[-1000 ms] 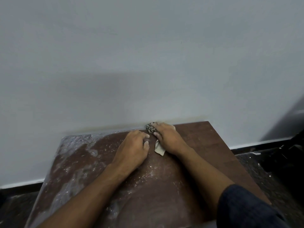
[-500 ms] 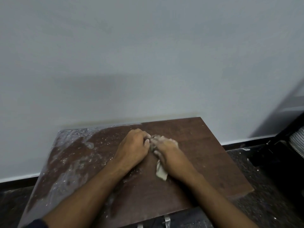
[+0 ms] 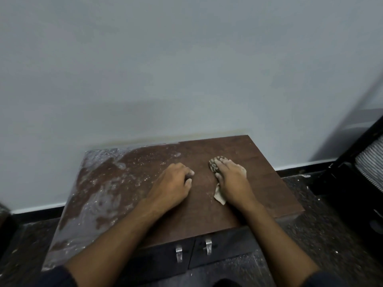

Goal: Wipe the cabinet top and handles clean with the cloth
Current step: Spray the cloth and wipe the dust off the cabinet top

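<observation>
Pressing the cloth flat, right hand; left hand loosely curled alongside.

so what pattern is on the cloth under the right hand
A dark-and-pale mottled pattern shows on the cloth ahead of the right hand; head view.

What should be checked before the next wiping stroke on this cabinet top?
1. Cloth under the right hand, flat on the top: ok.
2. Left hand rests on the top beside the cloth, apart from it, holding nothing: ok.
3. Right half of the top wiped: ok, looks dark and clean.
4. Left half free of white dust: not ok, thick smears remain.
5. Handles wiped: cannot tell, too small.
6. Cloth still clean enough: cannot tell, mostly hidden by the hand.
</observation>
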`<state>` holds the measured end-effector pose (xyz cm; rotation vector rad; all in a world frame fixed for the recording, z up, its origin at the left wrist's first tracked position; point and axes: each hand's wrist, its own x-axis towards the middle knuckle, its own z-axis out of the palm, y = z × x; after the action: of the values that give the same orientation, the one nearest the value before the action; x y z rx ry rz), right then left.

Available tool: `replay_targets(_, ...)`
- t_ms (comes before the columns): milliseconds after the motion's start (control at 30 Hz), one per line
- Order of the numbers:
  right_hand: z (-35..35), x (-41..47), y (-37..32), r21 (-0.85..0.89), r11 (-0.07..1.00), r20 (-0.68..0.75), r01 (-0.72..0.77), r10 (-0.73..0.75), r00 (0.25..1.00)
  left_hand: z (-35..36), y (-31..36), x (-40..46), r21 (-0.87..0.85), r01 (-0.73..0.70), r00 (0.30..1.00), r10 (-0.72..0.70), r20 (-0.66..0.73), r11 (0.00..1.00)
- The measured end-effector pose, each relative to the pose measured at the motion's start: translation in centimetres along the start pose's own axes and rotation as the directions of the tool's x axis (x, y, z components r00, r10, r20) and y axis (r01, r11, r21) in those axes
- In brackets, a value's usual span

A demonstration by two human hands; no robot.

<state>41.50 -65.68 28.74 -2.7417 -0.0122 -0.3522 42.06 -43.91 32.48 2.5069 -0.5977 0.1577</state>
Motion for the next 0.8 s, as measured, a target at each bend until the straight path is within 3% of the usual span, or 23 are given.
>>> replay_targets(200, -0.4, -9.7, -5.3, 0.169, 0.93, 0.126, 0.326, -0.349, 0.929, 0.5, 0.3, -2.3, -0.018, 0.009, 0.998, -0.01, -0.063, 1.0)
replay_targets(267, -1.1, -8.5, -2.6, 0.153, 0.943, 0.095, 0.296, -0.312, 0.945, 0.4, 0.3, -3.2, -0.018, 0.013, 0.999, -0.014, -0.051, 1.0)
replay_targets(367, -1.2, -3.4, 2.7, 0.05, 0.995, 0.041, 0.091, -0.093, 0.995, -0.1, 0.4, -4.2, -0.014, 0.021, 0.999, -0.021, -0.044, 1.0)
replay_targets(467, -1.0, -1.7, 2.7, -0.006, 1.0, -0.005, -0.009, 0.009, 1.0, -0.4, 0.7, -4.5, -0.007, 0.035, 0.998, -0.035, -0.056, 0.999)
replay_targets(533, -0.6, -3.3, -0.4, 0.027, 1.0, -0.018, 0.015, -0.015, 1.0, -0.3, 0.9, -4.4, -0.002, 0.04, 0.997, -0.04, -0.061, 0.999)
replay_targets(700, 0.7, -7.8, -4.1, 0.115, 0.947, 0.09, 0.301, -0.312, 0.946, 0.4, 1.6, -3.8, 0.016, 0.026, 0.998, -0.025, -0.056, 1.0)
replay_targets(800, -0.2, -5.0, 0.3, 0.05, 0.984, 0.048, 0.171, -0.173, 0.984, 0.2, 1.6, -4.3, 0.02, 0.013, 0.999, -0.012, -0.038, 1.0)
